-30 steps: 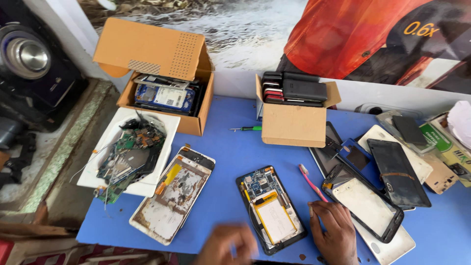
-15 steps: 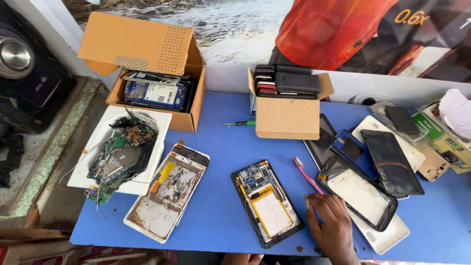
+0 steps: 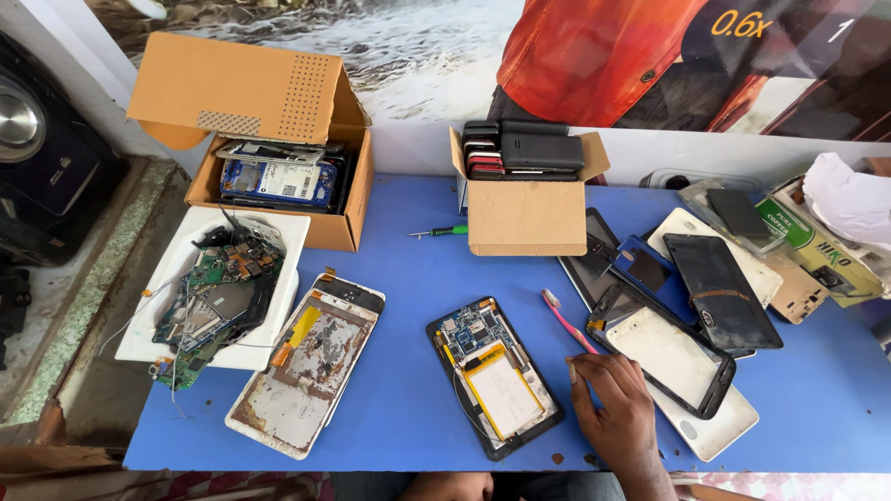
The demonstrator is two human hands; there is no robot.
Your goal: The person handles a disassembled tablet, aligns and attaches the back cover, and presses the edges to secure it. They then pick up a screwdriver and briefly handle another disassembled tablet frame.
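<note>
At the near left lies a white opened tablet shell [image 3: 302, 376]. Middle: an opened black tablet with yellow-edged battery [image 3: 495, 376]. Just right, the right hand [image 3: 620, 413] rests flat, fingers loosely spread, holding nothing; a careless sweep could knock the pink toothbrush [image 3: 568, 321]. The left hand is out of view.

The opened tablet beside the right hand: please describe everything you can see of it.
The opened tablet lies flat on the blue table, back cover off, tilted with its top toward the upper left. A black frame surrounds a blue circuit board at the top and a pale rectangular battery edged in yellow below. Thin wires run along its left side. The right hand rests just right of it; touching cannot be told.
</note>
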